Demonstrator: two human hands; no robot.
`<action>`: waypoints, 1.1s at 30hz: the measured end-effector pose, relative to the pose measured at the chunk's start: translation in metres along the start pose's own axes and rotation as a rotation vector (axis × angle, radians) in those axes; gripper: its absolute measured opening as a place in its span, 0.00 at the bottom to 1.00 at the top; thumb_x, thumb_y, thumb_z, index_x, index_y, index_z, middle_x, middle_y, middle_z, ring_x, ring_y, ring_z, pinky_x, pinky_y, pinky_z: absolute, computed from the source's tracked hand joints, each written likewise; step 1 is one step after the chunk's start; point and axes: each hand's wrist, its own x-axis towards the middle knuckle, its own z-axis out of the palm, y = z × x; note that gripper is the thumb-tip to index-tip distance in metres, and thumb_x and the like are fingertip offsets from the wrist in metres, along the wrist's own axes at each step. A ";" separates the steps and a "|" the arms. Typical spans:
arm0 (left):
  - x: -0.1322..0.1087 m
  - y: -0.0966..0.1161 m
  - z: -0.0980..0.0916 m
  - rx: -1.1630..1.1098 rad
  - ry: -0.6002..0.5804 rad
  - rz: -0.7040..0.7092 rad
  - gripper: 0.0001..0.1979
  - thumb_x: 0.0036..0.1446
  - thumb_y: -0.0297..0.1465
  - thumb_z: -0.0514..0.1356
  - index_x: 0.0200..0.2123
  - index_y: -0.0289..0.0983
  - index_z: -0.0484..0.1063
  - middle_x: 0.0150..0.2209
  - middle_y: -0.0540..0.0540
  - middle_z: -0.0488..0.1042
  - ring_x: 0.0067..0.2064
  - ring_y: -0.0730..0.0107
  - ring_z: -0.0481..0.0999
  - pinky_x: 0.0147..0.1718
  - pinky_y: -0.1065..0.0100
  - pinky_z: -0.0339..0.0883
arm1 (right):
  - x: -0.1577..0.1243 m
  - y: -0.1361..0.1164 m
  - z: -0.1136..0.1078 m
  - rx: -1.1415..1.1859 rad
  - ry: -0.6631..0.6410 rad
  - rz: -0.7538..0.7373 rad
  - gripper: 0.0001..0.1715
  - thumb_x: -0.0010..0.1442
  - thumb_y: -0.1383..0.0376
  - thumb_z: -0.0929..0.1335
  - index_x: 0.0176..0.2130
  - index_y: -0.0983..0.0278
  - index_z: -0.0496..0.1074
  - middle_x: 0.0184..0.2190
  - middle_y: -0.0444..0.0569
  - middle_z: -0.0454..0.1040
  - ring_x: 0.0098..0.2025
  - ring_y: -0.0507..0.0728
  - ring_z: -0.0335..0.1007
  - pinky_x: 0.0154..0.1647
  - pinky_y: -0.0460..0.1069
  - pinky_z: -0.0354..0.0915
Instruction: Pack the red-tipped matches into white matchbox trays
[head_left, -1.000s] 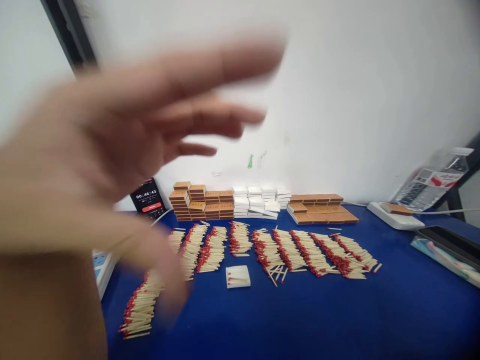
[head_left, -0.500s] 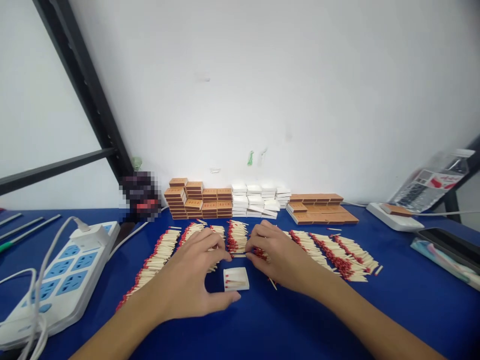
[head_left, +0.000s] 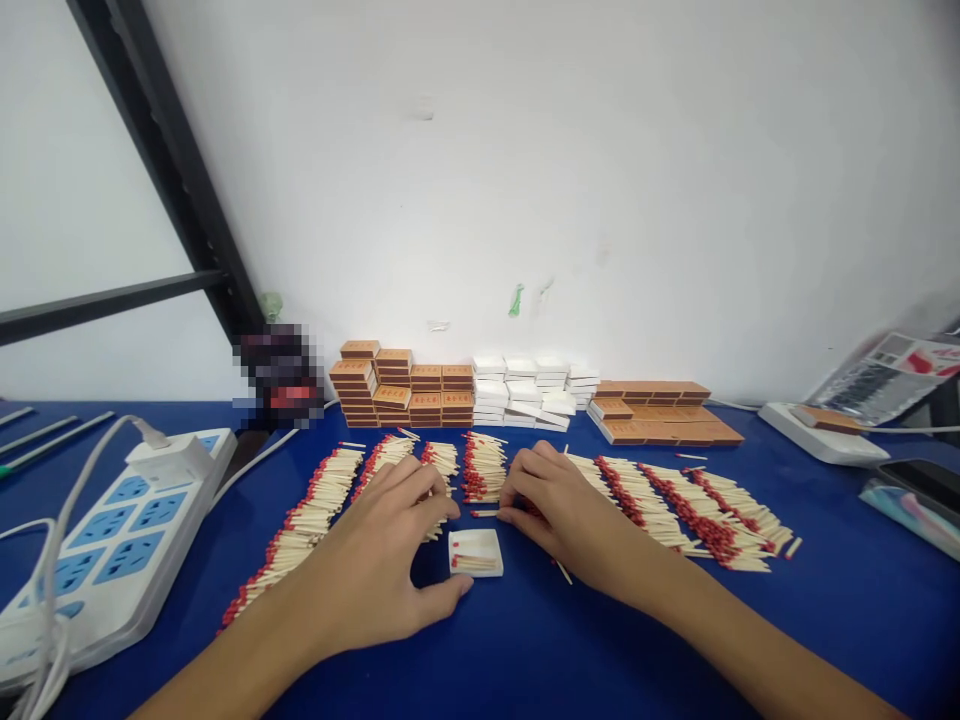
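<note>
A small white matchbox tray (head_left: 489, 543) lies on the blue table between my hands, with a few red-tipped matches (head_left: 474, 563) inside. My left hand (head_left: 382, 560) is open at its left side, thumb by the near edge and fingers curved above, holding nothing. Just beyond the tray, a single match (head_left: 484, 513) lies crosswise with its red head to the left. Fingertips of my right hand (head_left: 559, 510) pinch its plain end. Behind it sits a pile of matches (head_left: 484, 468); other match rows are partly hidden under both hands.
Brown matchboxes (head_left: 425, 400) are stacked along the wall, beside white trays (head_left: 517, 390) and flat brown boxes (head_left: 667, 412). Match rows fan out left (head_left: 307, 510) and right (head_left: 705, 520). A power strip (head_left: 112, 550) with cables lies left; a white device (head_left: 817, 435) is at right.
The view has shifted slightly. My right fingers have drawn a match nearer the tray, apart from the pile behind it. My left hand stays open beside the tray.
</note>
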 end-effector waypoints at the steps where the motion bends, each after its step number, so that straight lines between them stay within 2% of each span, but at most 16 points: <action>1: 0.000 0.000 0.000 -0.002 0.004 0.003 0.14 0.57 0.38 0.73 0.45 0.40 0.78 0.48 0.44 0.74 0.52 0.52 0.71 0.53 0.50 0.68 | 0.000 -0.001 0.000 -0.012 -0.007 -0.004 0.10 0.74 0.69 0.68 0.37 0.64 0.74 0.40 0.51 0.75 0.44 0.60 0.64 0.46 0.57 0.64; 5: 0.001 -0.001 0.003 -0.020 0.011 0.004 0.11 0.56 0.36 0.74 0.38 0.40 0.78 0.46 0.45 0.74 0.50 0.54 0.72 0.51 0.52 0.69 | -0.001 -0.005 -0.005 -0.072 -0.011 -0.004 0.11 0.74 0.69 0.68 0.36 0.63 0.72 0.40 0.51 0.75 0.42 0.60 0.66 0.44 0.56 0.65; 13: 0.001 -0.002 0.007 -0.001 0.115 0.066 0.11 0.58 0.33 0.74 0.42 0.40 0.79 0.46 0.45 0.75 0.50 0.55 0.73 0.50 0.53 0.69 | -0.001 -0.014 -0.028 -0.261 0.110 -0.131 0.08 0.71 0.69 0.71 0.37 0.63 0.72 0.38 0.51 0.75 0.41 0.61 0.67 0.41 0.55 0.65; 16: 0.003 -0.001 0.008 0.004 0.159 0.077 0.09 0.59 0.33 0.73 0.40 0.39 0.78 0.44 0.46 0.76 0.49 0.55 0.73 0.50 0.53 0.69 | -0.003 -0.022 -0.025 -0.328 0.132 -0.215 0.08 0.69 0.71 0.73 0.36 0.63 0.73 0.36 0.51 0.74 0.40 0.61 0.66 0.40 0.55 0.65; 20: 0.004 -0.002 0.010 -0.016 0.186 0.086 0.09 0.60 0.32 0.73 0.40 0.39 0.77 0.43 0.46 0.77 0.48 0.56 0.73 0.50 0.54 0.69 | -0.004 -0.028 -0.013 -0.418 0.179 -0.298 0.05 0.67 0.72 0.73 0.37 0.65 0.74 0.37 0.53 0.75 0.42 0.63 0.66 0.44 0.57 0.67; 24: 0.003 -0.001 0.011 -0.035 0.198 0.115 0.08 0.62 0.32 0.71 0.42 0.40 0.77 0.43 0.47 0.78 0.49 0.57 0.73 0.50 0.54 0.70 | -0.004 -0.028 -0.008 -0.451 0.196 -0.307 0.05 0.68 0.71 0.72 0.37 0.65 0.74 0.38 0.55 0.75 0.43 0.63 0.67 0.44 0.58 0.68; 33: 0.005 -0.002 0.011 -0.040 0.242 0.169 0.09 0.62 0.29 0.71 0.44 0.40 0.77 0.41 0.47 0.80 0.48 0.56 0.75 0.50 0.54 0.71 | -0.004 -0.031 -0.016 -0.413 0.228 -0.266 0.08 0.69 0.72 0.71 0.36 0.64 0.74 0.36 0.52 0.75 0.41 0.62 0.69 0.44 0.56 0.68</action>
